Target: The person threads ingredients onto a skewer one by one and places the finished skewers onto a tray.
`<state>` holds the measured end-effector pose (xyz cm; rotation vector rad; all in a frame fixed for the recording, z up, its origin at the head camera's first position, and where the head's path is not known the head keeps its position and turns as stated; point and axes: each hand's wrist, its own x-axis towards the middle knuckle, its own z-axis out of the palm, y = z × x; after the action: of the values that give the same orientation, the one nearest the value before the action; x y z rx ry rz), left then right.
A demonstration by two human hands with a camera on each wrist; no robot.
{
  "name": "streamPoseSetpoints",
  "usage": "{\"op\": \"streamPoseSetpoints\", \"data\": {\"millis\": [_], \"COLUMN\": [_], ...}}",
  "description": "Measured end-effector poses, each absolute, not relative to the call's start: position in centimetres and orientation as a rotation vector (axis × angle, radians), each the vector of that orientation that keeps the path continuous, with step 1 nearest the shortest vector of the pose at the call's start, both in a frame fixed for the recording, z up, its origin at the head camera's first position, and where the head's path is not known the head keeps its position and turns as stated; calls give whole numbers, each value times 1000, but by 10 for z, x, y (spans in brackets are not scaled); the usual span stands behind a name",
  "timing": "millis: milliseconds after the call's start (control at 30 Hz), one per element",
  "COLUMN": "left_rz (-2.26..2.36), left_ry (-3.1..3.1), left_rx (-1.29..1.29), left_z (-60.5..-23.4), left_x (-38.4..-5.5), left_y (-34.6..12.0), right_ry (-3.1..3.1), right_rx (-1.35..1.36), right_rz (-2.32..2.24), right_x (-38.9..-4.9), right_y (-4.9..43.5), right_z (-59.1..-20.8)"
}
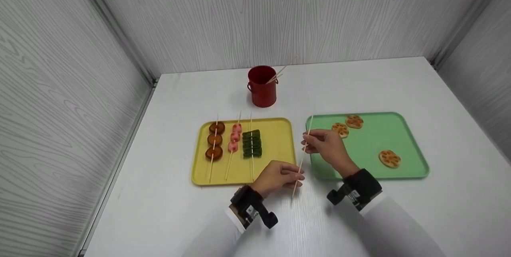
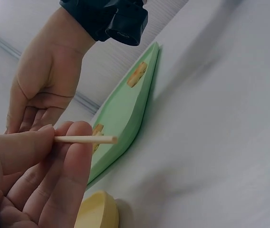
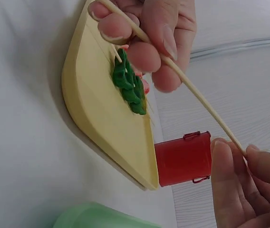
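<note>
Both hands hold one thin wooden skewer (image 1: 300, 165) above the gap between two trays. My left hand (image 1: 277, 177) pinches it near its lower end, between thumb and fingers. Higher up, my right hand (image 1: 326, 145) pinches the same skewer with thumb and fingertips. In the left wrist view the skewer's blunt end (image 2: 107, 139) sticks out past the left fingers. No food is on the part of the skewer that shows. Beside the right hand lies the green tray (image 1: 399, 137), bearing lotus root slices (image 1: 389, 158); the nearest slice (image 1: 340, 129) is just beyond the fingers.
The yellow tray (image 1: 275, 129) at left holds skewered brown rounds (image 1: 214, 140), pink pieces (image 1: 235, 137) and a folded green vegetable (image 1: 252, 144). Behind it stands a red bucket (image 1: 263, 93) with a few skewers leaning in it. Pale walls enclose the white table (image 1: 159, 129).
</note>
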<state>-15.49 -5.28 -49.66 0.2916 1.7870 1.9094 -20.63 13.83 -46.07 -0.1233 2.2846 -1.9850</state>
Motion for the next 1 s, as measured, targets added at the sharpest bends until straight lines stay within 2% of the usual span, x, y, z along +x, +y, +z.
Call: {"op": "streamPoseSetpoints", "data": {"millis": [500, 700, 1000], "left_rz": [1936, 1927, 1984], "left_ry": [1814, 1826, 1772], "left_rx": [260, 228, 184], "left_z": [-500, -496, -497], "left_x": [-154, -154, -156], "left_y": [-56, -59, -68], "right_ry": [2538, 2788, 3146], "right_rx": [-189, -169, -156], "right_rz": [-1841, -1759, -1405], "right_x": [-211, -217, -235], "right_y": [145, 169, 211], "right_z": [-461, -461, -468]}}
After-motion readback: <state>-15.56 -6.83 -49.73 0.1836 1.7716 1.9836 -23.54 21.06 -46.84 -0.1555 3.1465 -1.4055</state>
